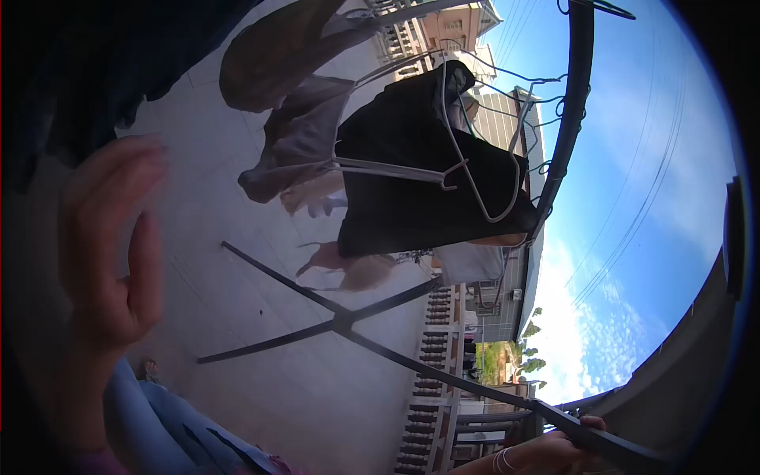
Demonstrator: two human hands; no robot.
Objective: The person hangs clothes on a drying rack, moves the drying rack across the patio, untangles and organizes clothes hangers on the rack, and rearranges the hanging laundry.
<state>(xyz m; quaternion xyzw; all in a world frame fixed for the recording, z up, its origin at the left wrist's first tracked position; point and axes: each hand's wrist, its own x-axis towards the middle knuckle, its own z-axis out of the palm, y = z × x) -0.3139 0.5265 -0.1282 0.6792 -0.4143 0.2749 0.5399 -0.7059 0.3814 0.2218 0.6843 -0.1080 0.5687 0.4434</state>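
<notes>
The whole view lies on its side, with the sky to the right. My right hand [558, 450], with thin bracelets at its wrist, wraps round a dark metal bar of a clothes rack [342, 318]. At the left, my left hand [111, 245] is raised with its fingers bent and its thumb apart, holding nothing. Dark cloth [79, 87] is close by its fingertips. From the rack hang a black garment [412, 166], a greyish garment [305, 131] and several other clothes. A white hanger [396, 172] shows against the black garment. Wire hangers [518, 142] hook over the rack's top bar [566, 119].
Below is a pale tiled floor [261, 412]. A balustrade [431, 372] runs behind the rack, with houses [495, 111] beyond it. Blue jeans [158, 419] show at the lower left. A dark, curved overhanging edge [697, 332] fills part of the right side.
</notes>
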